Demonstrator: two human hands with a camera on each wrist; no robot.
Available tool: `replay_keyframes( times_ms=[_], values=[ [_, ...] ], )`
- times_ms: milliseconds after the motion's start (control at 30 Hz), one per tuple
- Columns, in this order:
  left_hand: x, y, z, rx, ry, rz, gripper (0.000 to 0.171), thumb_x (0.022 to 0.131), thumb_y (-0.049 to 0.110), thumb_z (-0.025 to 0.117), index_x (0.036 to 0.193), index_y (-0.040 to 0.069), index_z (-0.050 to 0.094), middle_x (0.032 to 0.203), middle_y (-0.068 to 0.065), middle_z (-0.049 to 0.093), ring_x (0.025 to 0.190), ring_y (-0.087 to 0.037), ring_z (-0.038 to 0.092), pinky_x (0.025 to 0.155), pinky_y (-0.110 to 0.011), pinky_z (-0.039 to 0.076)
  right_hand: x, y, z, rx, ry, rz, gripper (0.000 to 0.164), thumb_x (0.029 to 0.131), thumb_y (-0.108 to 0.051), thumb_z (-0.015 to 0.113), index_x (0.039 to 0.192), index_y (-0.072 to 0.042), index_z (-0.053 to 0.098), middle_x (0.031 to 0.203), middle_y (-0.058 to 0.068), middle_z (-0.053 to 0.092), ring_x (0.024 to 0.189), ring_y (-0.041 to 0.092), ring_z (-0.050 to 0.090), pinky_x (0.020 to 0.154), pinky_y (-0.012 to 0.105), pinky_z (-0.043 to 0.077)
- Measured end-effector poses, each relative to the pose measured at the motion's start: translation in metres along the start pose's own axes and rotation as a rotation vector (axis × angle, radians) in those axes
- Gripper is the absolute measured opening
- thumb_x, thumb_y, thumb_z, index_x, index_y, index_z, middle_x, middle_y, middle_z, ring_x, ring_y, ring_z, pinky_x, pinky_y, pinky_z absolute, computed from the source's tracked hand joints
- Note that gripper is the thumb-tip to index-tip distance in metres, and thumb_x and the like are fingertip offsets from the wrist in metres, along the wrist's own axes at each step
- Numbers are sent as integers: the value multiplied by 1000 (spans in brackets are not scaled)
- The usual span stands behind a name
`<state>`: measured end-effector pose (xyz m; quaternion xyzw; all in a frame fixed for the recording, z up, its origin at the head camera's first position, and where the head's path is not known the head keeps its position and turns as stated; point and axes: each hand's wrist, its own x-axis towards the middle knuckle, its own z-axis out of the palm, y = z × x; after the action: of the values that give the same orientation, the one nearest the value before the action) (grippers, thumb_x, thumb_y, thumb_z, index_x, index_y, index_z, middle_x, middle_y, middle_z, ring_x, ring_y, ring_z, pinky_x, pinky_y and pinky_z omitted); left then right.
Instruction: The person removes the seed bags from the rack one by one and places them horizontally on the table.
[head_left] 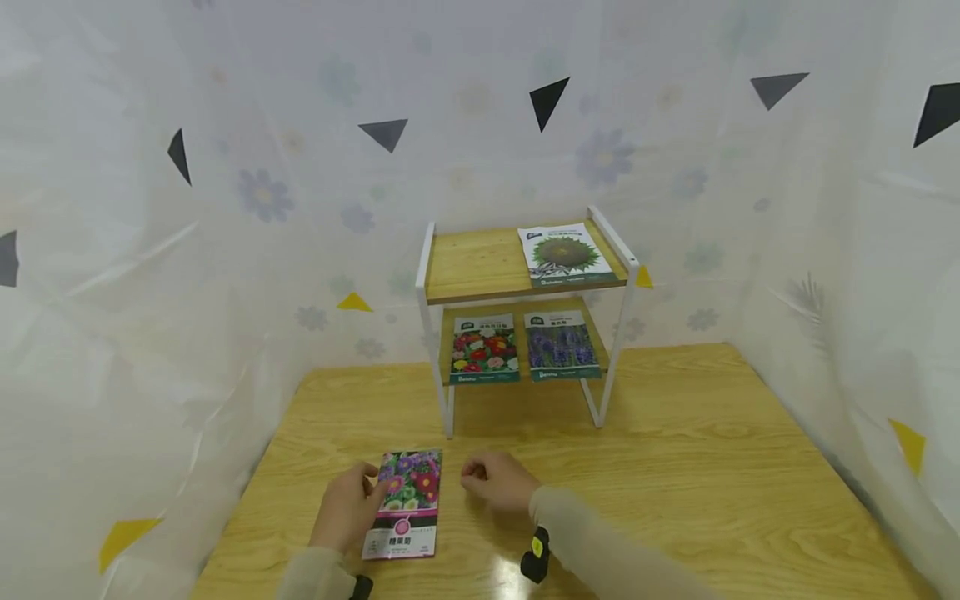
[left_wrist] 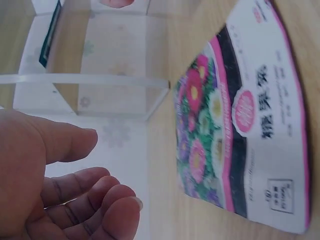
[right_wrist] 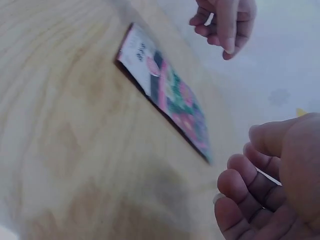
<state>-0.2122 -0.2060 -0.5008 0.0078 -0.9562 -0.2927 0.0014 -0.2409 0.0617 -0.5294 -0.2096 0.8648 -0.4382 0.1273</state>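
A flower seed packet (head_left: pixel 408 500) with pink, purple and white blooms lies flat on the wooden table. Just above its left edge hovers my left hand (head_left: pixel 348 507); the left wrist view shows its thumb and loosely bent fingers (left_wrist: pixel 92 200) apart, with nothing between them. To the packet's right, my right hand (head_left: pixel 501 483) hangs above the table. Its fingers (right_wrist: pixel 245 190) curl loosely and hold nothing. From the right wrist view, the packet (right_wrist: pixel 165 87) is clear of both hands.
Behind the hands stands a two-tier wooden shelf (head_left: pixel 480 258) with a white frame. A sunflower seed packet (head_left: pixel 566 252) lies on its upper board, at the right. The lower board bears a red-flower packet (head_left: pixel 485 348) and a purple-flower packet (head_left: pixel 561 346). Pale patterned sheeting (head_left: pixel 480 108) surrounds the table.
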Motion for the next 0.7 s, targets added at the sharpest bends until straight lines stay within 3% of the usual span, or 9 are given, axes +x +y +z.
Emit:
replay_keyframes(
  times_ms=[167, 367, 700],
  values=[
    [-2, 15, -7, -15, 34, 56, 30, 93, 24, 66, 113, 3, 64, 69, 1, 52, 55, -11, 44, 48, -26, 37, -8, 2, -36, -5, 18, -44, 18, 100, -27, 54, 107, -14, 64, 91, -8, 60, 80, 8, 56, 69, 27, 48],
    [-4, 30, -17, -29, 56, 125, 26, 93, 23, 65, 112, 5, 63, 65, 2, 51, 48, -9, 41, 44, -24, 35, -18, 6, -78, 8, 97, -119, 13, 99, -24, 56, 103, -14, 64, 91, 0, 63, 78, 11, 56, 67, 28, 48],
    [-8, 59, -32, -8, 97, 245, 27, 93, 22, 66, 115, 6, 63, 69, 7, 52, 52, -7, 45, 52, -24, 41, -51, -8, -133, -63, 187, -147, 15, 99, -24, 57, 106, -12, 63, 92, -2, 63, 81, 13, 58, 69, 29, 49]
  ],
)
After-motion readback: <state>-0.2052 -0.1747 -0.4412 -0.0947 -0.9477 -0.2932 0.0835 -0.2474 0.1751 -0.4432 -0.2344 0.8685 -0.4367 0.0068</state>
